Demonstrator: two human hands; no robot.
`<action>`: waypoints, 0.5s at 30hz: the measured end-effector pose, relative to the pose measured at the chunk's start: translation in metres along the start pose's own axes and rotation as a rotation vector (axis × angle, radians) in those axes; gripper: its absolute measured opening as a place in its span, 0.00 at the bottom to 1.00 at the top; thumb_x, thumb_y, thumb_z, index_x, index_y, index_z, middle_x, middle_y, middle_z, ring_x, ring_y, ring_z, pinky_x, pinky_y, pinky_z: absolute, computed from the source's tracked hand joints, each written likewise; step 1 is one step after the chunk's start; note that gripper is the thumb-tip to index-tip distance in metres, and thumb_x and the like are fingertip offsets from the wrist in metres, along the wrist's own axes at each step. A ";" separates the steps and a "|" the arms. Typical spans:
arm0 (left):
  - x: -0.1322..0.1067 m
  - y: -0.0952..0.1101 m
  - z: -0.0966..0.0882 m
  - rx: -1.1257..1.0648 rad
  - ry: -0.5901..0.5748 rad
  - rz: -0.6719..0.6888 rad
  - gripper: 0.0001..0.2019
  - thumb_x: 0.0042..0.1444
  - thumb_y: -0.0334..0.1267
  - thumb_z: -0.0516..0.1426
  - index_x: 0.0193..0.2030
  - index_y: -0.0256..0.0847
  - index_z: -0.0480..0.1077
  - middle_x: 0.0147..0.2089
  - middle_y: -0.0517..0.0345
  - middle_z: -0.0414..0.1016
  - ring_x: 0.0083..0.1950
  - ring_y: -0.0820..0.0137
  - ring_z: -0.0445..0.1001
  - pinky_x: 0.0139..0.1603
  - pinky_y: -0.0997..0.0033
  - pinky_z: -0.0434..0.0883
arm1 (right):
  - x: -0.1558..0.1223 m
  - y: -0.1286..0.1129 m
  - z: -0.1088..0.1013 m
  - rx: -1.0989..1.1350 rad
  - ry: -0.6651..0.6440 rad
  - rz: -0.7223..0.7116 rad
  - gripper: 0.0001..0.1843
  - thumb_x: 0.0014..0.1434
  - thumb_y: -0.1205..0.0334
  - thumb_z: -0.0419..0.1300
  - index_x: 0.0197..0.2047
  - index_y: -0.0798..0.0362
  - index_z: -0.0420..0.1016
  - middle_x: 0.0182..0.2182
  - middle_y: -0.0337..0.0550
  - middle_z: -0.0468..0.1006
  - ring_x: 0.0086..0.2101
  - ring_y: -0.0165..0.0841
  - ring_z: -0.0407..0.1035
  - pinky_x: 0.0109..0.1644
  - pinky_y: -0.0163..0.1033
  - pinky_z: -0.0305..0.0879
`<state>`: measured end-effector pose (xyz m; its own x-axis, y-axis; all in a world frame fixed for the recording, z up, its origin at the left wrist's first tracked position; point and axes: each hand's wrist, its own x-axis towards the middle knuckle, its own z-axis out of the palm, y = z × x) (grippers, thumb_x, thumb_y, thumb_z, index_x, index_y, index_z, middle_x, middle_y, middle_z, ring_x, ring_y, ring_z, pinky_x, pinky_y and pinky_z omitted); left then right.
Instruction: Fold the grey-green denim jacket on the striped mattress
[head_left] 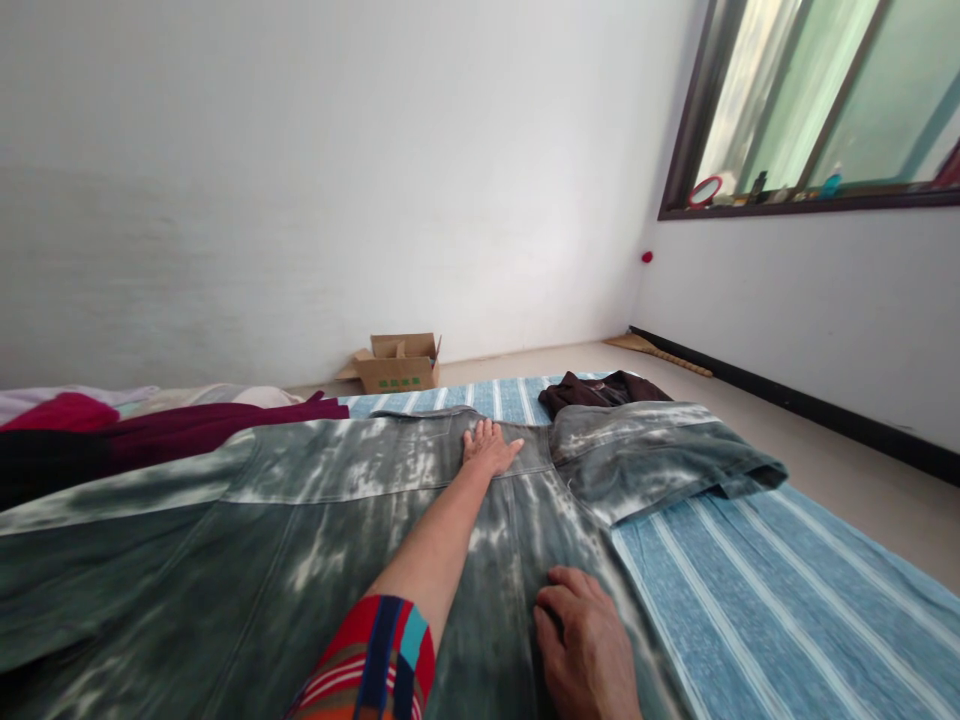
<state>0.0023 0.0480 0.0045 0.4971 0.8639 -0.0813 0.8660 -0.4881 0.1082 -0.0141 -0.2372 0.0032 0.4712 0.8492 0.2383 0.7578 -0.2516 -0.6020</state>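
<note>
A large grey-green tie-dyed garment (262, 530) lies spread over a blue striped sheet (750, 590). My left hand (489, 447) reaches far forward and lies flat on the garment near its far edge, fingers stretched out. My right hand (585, 640) rests on the cloth close to me, near the garment's right edge, with the fingers curled down and pressed into the fabric. One sleeve of the garment (660, 450) is folded out to the right.
A dark brown garment (600, 388) lies at the far end of the sheet. Maroon, red and black clothes (150, 425) are piled at the left. A cardboard box (397, 362) stands against the white wall. A window (825, 100) is at the upper right.
</note>
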 end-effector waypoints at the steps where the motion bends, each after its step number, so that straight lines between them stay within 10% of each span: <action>1: 0.000 0.000 0.000 0.000 -0.001 -0.001 0.40 0.57 0.61 0.37 0.69 0.34 0.47 0.72 0.48 0.36 0.72 0.59 0.34 0.68 0.49 0.40 | 0.000 0.000 0.000 0.004 -0.001 0.001 0.14 0.57 0.69 0.51 0.32 0.49 0.79 0.43 0.44 0.76 0.44 0.37 0.69 0.51 0.40 0.61; 15: 0.003 -0.002 -0.003 -0.003 0.027 0.024 0.38 0.58 0.60 0.38 0.68 0.36 0.51 0.72 0.47 0.40 0.72 0.56 0.35 0.66 0.47 0.43 | 0.001 -0.001 0.000 0.053 0.024 0.017 0.13 0.56 0.70 0.53 0.28 0.49 0.78 0.40 0.43 0.77 0.42 0.37 0.69 0.49 0.41 0.60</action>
<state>0.0022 0.0518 0.0072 0.5163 0.8549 -0.0516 0.8535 -0.5087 0.1130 -0.0144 -0.2357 0.0037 0.4954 0.8332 0.2457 0.7249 -0.2406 -0.6455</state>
